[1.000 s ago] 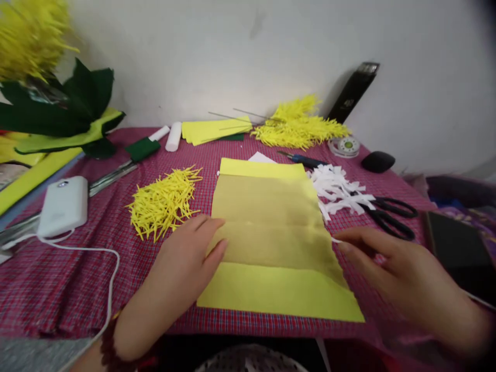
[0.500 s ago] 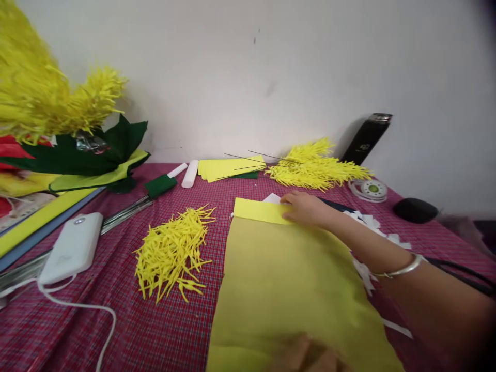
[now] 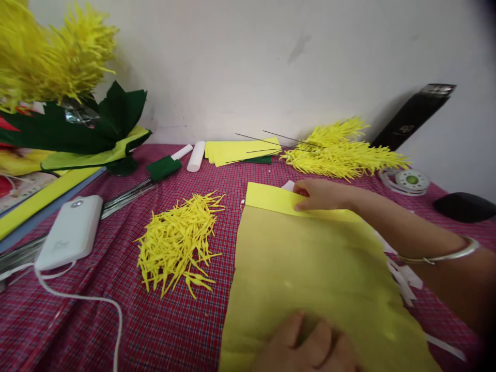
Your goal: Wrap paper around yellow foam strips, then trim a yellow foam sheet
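A large dull-yellow sheet point(image 3: 306, 268) lies on the checked cloth, with a brighter yellow strip point(image 3: 267, 197) along its far edge. Wearing a bangle, my right hand point(image 3: 320, 195) reaches in from the right, its fingers closed on the strip near the middle of that edge. My left hand point(image 3: 308, 346) rests on the near part of the sheet with its fingers spread, cut off by the bottom of the view. Left of the sheet lies a loose heap of thin twisted yellow pieces point(image 3: 178, 240).
Yellow strips point(image 3: 240, 151), fluffy yellow stems point(image 3: 344, 150) and wires lie at the back. A black pouch point(image 3: 414, 116) leans on the wall, near a ribbon spool point(image 3: 411, 181) and mouse point(image 3: 463, 206). At left are a white power bank point(image 3: 73, 232) and green leaves point(image 3: 120, 113).
The view has shifted, so the tabletop objects appear higher and the right-side ones farther right. More of my left hand shows on the sheet. My right hand stays at the strip.
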A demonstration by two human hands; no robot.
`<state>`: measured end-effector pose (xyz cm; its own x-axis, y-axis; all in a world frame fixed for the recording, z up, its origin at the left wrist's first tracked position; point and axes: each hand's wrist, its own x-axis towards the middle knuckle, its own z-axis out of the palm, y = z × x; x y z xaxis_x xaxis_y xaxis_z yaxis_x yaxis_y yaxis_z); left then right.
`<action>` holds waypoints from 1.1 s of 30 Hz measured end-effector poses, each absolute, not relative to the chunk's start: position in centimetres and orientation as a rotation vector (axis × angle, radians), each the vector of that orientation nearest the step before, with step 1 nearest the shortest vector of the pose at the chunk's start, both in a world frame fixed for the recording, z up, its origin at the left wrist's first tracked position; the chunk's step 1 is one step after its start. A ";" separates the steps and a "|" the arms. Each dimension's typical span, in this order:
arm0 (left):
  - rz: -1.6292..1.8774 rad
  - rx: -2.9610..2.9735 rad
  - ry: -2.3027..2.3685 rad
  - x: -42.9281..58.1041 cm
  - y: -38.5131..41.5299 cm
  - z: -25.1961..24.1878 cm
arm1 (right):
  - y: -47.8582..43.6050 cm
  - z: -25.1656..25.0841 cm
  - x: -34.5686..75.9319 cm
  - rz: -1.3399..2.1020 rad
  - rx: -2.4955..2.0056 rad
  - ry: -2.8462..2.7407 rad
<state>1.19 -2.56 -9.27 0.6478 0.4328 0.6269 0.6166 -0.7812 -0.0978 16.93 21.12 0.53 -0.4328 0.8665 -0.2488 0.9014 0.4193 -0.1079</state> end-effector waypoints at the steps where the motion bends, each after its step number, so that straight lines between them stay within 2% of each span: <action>1: -0.826 -2.568 -0.803 0.6 -2.0 -9.0 | 21.3 0.6 16.8 -0.340 1.563 2.508; 8: -0.819 -2.677 -0.782 -1.7 -0.1 -6.5 | 22.1 1.4 14.4 -0.208 1.711 2.523; 14: -0.426 -3.121 -0.959 -3.0 0.6 -3.1 | 23.7 0.8 12.3 -0.065 1.873 2.510; 17: -0.475 -3.205 -1.143 -3.6 0.9 -2.2 | 23.5 0.3 12.2 -0.001 1.910 2.543; 20: -0.664 -3.269 -1.320 -4.1 1.7 -1.5 | 21.0 0.8 12.9 0.143 1.873 2.795; 22: -0.828 -3.280 -1.482 -4.5 2.3 -1.0 | 17.8 1.8 13.9 0.029 1.804 2.952; 24: -0.914 -3.251 -1.554 -4.9 2.7 -0.5 | 13.6 2.7 15.2 -0.237 1.813 2.967; 27: -0.755 -3.200 -1.547 -5.7 2.4 0.2 | 6.8 2.9 17.6 -0.872 1.740 2.846; 28: -0.652 -3.186 -1.531 -5.9 2.0 0.4 | 4.7 2.6 18.4 -0.958 1.728 2.796; 30: -0.479 -3.156 -1.492 -6.2 0.8 0.7 | 1.2 1.5 19.8 -0.937 1.806 2.726; 33: -0.317 -3.144 -1.443 -6.2 -1.1 0.6 | -2.0 -0.4 21.2 -0.731 1.845 2.685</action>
<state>-6.24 -1.10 0.62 0.6481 0.7611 0.0253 0.7015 -0.6096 0.3693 21.15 -1.99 -0.39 -0.3758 0.9230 -0.0823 0.8372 0.3001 -0.4571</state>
